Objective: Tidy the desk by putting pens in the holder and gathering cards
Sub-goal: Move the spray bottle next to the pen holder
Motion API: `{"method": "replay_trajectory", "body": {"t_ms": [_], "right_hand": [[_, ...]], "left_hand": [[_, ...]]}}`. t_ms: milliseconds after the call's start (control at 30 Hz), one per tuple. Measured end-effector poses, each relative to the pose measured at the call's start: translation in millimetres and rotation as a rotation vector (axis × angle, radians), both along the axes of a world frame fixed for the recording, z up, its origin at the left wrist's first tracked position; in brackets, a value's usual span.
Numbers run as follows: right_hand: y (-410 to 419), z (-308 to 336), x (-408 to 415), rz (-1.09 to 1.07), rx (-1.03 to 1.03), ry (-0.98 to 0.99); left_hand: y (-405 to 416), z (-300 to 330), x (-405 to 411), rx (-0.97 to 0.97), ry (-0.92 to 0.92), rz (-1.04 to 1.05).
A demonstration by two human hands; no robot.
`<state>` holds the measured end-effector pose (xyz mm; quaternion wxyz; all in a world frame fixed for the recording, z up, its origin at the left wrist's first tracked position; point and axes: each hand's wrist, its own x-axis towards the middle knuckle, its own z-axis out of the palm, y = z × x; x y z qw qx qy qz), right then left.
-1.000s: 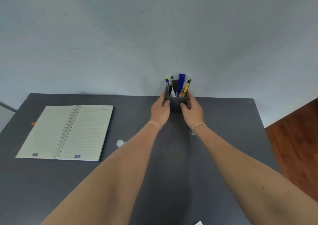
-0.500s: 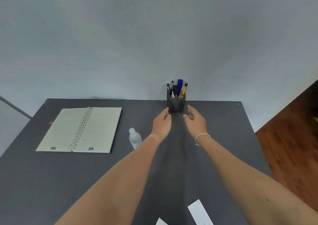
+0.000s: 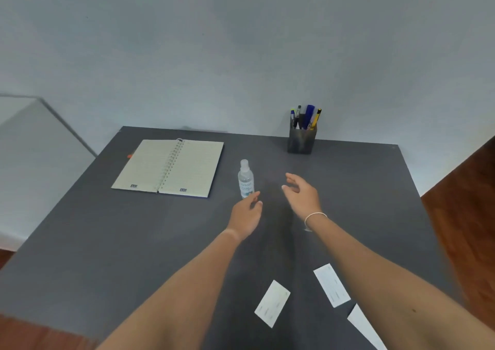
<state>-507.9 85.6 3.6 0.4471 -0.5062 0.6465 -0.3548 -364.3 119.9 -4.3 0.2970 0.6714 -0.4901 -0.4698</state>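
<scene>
A person's left hand (image 3: 245, 215) and right hand (image 3: 302, 195) hover empty, fingers relaxed, above the dark tabletop (image 3: 80, 242). Beyond the right hand, well apart, the holder (image 3: 301, 142) stands upright with the pens (image 3: 308, 116) in it. Three white cards (image 3: 272, 302) lie apart behind both hands, near the forearms. A small bottle (image 3: 245, 179) stands just past the left hand's fingertips.

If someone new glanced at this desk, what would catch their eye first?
Probably the two bare hands, left hand and right hand, open above mid-desk. Next, the pen holder full of pens at the far edge, then white cards scattered at the near edge.
</scene>
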Motion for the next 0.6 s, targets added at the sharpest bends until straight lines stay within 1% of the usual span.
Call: {"method": "replay_trajectory", "body": {"t_ms": [300,433,600], "right_hand": [[-4,0,64,0.153,0.000,0.010],[-10,0,77,0.148,-0.033,-0.018],[-21,-3,78,0.107,-0.033,-0.001]], "left_hand": [[23,-6,67,0.028,-0.056,0.117],[19,-6,83,0.033,-0.059,0.142],[5,-8,87,0.039,-0.063,0.125]]}}
